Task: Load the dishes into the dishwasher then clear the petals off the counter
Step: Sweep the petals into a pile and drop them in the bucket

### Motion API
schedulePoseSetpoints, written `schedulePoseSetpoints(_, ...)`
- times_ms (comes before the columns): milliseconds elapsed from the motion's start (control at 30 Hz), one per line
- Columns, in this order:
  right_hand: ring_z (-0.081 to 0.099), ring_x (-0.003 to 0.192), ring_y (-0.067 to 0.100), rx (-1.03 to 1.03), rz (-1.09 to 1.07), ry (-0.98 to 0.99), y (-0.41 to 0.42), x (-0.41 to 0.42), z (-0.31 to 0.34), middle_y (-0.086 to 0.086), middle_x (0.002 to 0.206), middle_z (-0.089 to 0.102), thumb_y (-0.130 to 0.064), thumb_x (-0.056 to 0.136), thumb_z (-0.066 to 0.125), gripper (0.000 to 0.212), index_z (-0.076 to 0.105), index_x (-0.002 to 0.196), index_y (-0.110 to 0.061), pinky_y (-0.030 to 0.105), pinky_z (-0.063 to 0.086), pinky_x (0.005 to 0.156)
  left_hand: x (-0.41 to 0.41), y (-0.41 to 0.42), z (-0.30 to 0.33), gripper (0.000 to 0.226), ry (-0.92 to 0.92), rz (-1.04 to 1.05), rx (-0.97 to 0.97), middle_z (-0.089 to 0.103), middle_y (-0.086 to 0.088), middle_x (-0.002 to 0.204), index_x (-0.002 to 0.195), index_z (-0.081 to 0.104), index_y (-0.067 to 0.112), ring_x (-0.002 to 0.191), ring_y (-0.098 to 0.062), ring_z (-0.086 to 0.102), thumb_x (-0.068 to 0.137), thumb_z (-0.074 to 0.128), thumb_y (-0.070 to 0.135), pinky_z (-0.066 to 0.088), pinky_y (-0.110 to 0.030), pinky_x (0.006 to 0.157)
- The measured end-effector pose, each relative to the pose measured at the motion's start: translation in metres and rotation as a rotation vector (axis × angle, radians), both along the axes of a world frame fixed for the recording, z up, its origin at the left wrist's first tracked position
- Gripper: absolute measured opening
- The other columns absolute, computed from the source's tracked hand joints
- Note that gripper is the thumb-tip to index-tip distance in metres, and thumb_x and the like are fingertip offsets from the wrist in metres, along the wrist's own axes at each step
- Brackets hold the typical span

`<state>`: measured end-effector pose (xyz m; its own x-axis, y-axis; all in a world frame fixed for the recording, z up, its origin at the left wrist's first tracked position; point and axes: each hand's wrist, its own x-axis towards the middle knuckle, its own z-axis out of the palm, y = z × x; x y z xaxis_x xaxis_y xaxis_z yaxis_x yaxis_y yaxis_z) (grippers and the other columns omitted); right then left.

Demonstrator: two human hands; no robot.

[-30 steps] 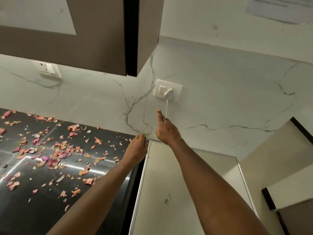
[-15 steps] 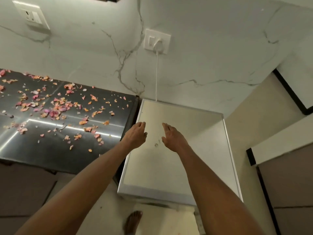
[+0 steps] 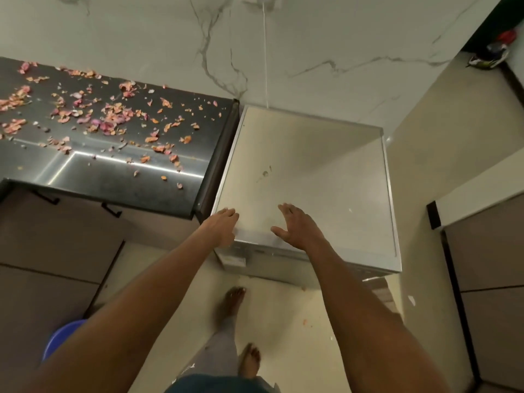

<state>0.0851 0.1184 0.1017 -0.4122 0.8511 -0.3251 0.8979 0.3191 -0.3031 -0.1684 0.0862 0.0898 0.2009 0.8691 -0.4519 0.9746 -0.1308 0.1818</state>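
Observation:
The dishwasher (image 3: 312, 154) is a white box with a flat top, standing against the marble wall right of the dark counter (image 3: 113, 165). Pink and orange petals (image 3: 107, 120) lie scattered over the counter. My left hand (image 3: 222, 226) hovers at the dishwasher's front left corner, fingers relaxed and empty. My right hand (image 3: 297, 226) is over the front edge of its top, fingers spread, holding nothing. No dishes are in view.
A white cord (image 3: 265, 61) runs down the wall behind the dishwasher. Brown cabinet fronts (image 3: 51, 251) stand below the counter, more cabinets (image 3: 487, 265) at the right. A blue bucket (image 3: 61, 338) is at the lower left. My bare feet (image 3: 231, 302) are on the floor.
Both hands have drawn back from the wall socket to the dishwasher's front edge. The view has tilted downward, bringing the floor and my feet into sight.

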Motion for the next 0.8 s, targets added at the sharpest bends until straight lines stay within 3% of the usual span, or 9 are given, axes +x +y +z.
schedulePoseSetpoints(100, 0.015, 0.158, 0.024, -0.067, 0.026, -0.014, -0.027, -0.011, -0.030, 0.008, 0.171, 0.017, -0.062, 0.096, 0.055, 0.088, 0.021, 0.163, -0.017, 0.044, 0.019, 0.127, -0.005, -0.036, -0.017, 0.076, 0.019, -0.013, -0.079, 0.017, -0.014, 0.166, 0.158, 0.022, 0.006, 0.153, -0.030, 0.018, 0.092, 0.059, 0.018, 0.023, -0.042, 0.123)
schedulePoseSetpoints(200, -0.010, 0.159, 0.022, -0.103, 0.037, -0.080, -0.053, -0.014, -0.060, 0.001, 0.172, -0.015, -0.071, 0.088, 0.059, 0.109, -0.002, 0.165, -0.024, 0.048, -0.001, 0.128, -0.012, -0.059, -0.030, 0.090, 0.050, -0.034, -0.088, -0.009, -0.006, 0.169, 0.162, 0.001, 0.014, 0.156, -0.026, -0.003, 0.092, 0.058, 0.016, 0.013, -0.050, 0.126)
schedulePoseSetpoints(300, -0.028, 0.154, 0.024, -0.019, 0.040, -0.155, -0.069, -0.013, -0.079, 0.001, 0.166, -0.034, -0.073, 0.077, 0.068, 0.133, -0.024, 0.160, -0.026, 0.053, -0.012, 0.126, -0.020, -0.065, -0.036, 0.094, 0.084, -0.059, 0.030, -0.011, -0.003, 0.169, 0.162, -0.001, 0.026, 0.156, -0.029, -0.007, 0.091, 0.062, 0.021, 0.009, -0.055, 0.124)
schedulePoseSetpoints(433, -0.035, 0.151, 0.030, 0.054, -0.013, -0.204, -0.073, -0.023, -0.092, 0.006, 0.164, -0.039, -0.076, 0.071, 0.070, 0.144, -0.032, 0.156, -0.021, 0.059, -0.014, 0.123, -0.038, -0.071, -0.054, 0.104, 0.059, -0.059, 0.138, -0.015, -0.003, 0.168, 0.159, -0.008, 0.041, 0.154, -0.034, -0.015, 0.090, 0.069, 0.028, 0.007, -0.055, 0.123)
schedulePoseSetpoints(633, -0.035, 0.151, 0.033, 0.167, -0.112, -0.246, -0.082, -0.034, -0.108, 0.007, 0.163, -0.040, -0.076, 0.072, 0.068, 0.142, -0.035, 0.155, -0.023, 0.063, -0.012, 0.122, -0.042, -0.082, -0.101, 0.119, 0.018, -0.074, 0.357, -0.015, -0.008, 0.168, 0.161, -0.006, 0.033, 0.153, -0.038, -0.019, 0.079, 0.080, 0.038, 0.015, -0.061, 0.123)
schedulePoseSetpoints(800, -0.036, 0.150, 0.033, 0.212, -0.235, -0.247, -0.083, -0.046, -0.118, 0.008, 0.165, -0.036, -0.075, 0.070, 0.070, 0.142, -0.035, 0.154, -0.030, 0.063, -0.012, 0.122, -0.047, -0.081, -0.130, 0.117, -0.020, -0.085, 0.568, -0.003, -0.011, 0.169, 0.162, 0.000, 0.019, 0.154, -0.041, -0.012, 0.080, 0.079, 0.044, 0.015, -0.056, 0.124)
